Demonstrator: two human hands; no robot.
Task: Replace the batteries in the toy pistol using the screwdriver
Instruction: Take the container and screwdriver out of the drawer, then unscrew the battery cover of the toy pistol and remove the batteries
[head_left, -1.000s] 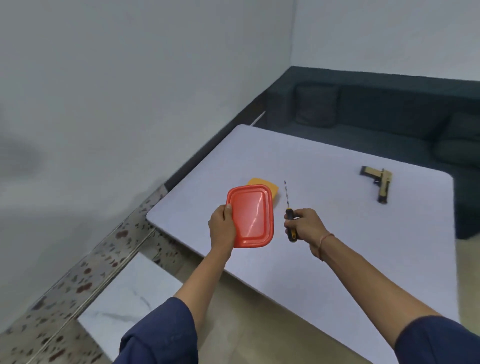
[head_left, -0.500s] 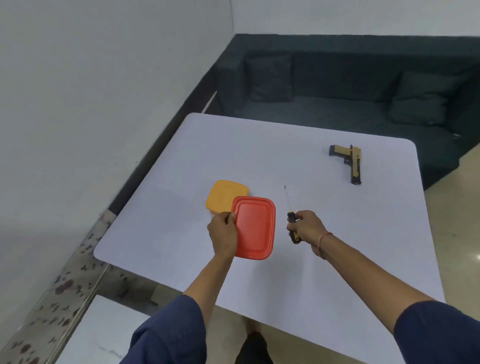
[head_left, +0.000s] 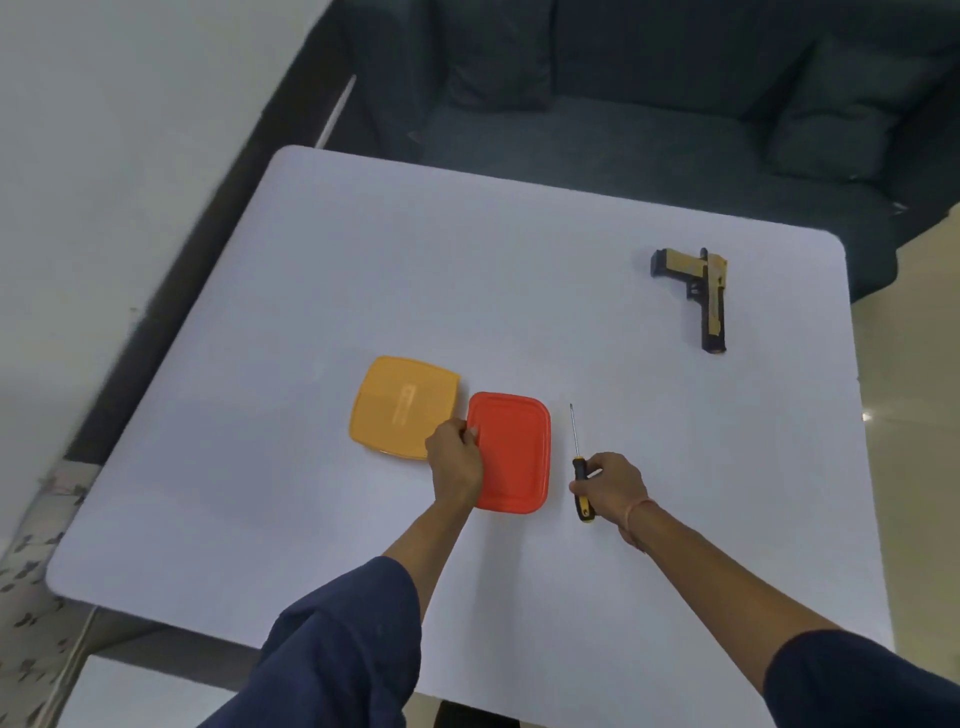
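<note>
My left hand (head_left: 457, 462) pinches the red lid (head_left: 511, 451); my right hand (head_left: 610, 486) grips the screwdriver (head_left: 581, 480). The pistol (head_left: 698, 293) lies far right, barrel toward me, nearer my right.

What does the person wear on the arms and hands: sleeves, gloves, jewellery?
Both arms wear dark navy sleeves, the left sleeve and the right sleeve, which end near the elbow, leaving the forearms bare. The left hand and the right hand have no gloves. A thin pinkish thread band circles the right wrist. No ring or watch shows.
</note>
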